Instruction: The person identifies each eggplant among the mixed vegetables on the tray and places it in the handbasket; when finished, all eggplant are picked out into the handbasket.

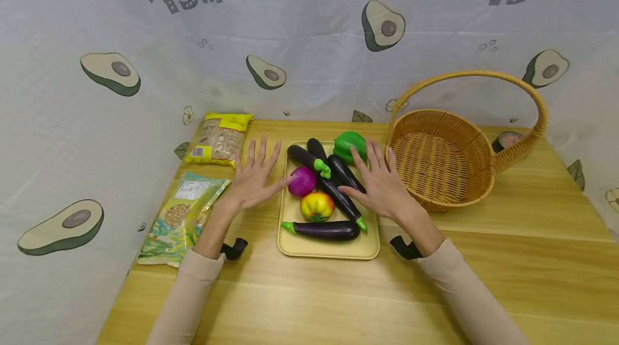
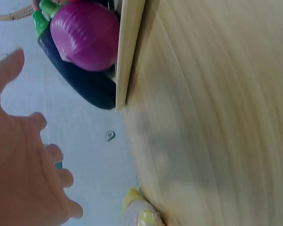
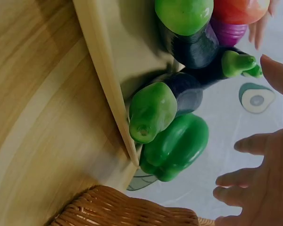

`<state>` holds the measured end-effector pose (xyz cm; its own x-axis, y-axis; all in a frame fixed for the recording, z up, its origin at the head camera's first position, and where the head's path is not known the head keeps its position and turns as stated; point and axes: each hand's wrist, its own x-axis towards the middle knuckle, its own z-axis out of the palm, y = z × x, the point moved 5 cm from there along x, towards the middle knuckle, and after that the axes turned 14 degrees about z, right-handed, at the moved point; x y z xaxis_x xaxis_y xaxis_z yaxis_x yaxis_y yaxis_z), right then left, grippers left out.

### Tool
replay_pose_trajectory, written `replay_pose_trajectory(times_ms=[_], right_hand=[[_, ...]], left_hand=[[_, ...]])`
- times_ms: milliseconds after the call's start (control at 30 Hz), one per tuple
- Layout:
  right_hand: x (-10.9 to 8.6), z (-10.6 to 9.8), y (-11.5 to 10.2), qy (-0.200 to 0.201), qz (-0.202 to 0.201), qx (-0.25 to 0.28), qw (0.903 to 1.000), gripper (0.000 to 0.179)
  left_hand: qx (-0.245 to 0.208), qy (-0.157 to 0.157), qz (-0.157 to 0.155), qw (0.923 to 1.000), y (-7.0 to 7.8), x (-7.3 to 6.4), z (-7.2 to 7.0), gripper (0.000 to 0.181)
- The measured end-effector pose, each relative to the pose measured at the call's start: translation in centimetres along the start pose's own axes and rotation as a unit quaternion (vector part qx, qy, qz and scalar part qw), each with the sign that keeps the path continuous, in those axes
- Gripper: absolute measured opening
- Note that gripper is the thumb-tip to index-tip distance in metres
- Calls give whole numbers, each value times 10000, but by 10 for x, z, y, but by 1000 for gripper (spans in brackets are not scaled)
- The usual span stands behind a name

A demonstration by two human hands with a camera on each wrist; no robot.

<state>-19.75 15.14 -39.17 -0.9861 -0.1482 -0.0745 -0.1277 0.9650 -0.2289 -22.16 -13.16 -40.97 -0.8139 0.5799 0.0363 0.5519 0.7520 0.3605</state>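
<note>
Wooden tabletop (image 1: 314, 302). On yellow tray (image 1: 329, 251) are laid several eggplants (image 1: 326, 230), one purple onion (image 1: 302, 182), one yellow-red fruit (image 1: 316, 206), one green pepper (image 1: 345, 145). Left grip (image 1: 253, 178) is held left of tray, right grip (image 1: 382, 186) over its right side, fingers spread. Wicker basket (image 1: 430, 167) is placed right; yellow packet (image 1: 217, 141), green packet (image 1: 176, 216), left.

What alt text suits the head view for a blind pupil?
A left hand and right hand, fingers spread, flank a tray holding eggplants, a green pepper, an onion and a yellow-red fruit. A basket stands right; two bags lie left.
</note>
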Motion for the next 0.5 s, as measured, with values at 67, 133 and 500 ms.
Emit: replay_pose_trajectory(times_ms=[67,133,500], right_hand=[[-3,0,0,-71,-30,31,10000,95],[-6,-1,0,-158,-51,82,9998,94],[-31,-4,1,-465,-524,803,9943,87]], left_hand=[[-229,-208,66,9995,-5,-4,1,97],[-499,-414,115,9978,-9,-9,1,103],[-1667,-1233,699,9758,-14,-19,17,136]])
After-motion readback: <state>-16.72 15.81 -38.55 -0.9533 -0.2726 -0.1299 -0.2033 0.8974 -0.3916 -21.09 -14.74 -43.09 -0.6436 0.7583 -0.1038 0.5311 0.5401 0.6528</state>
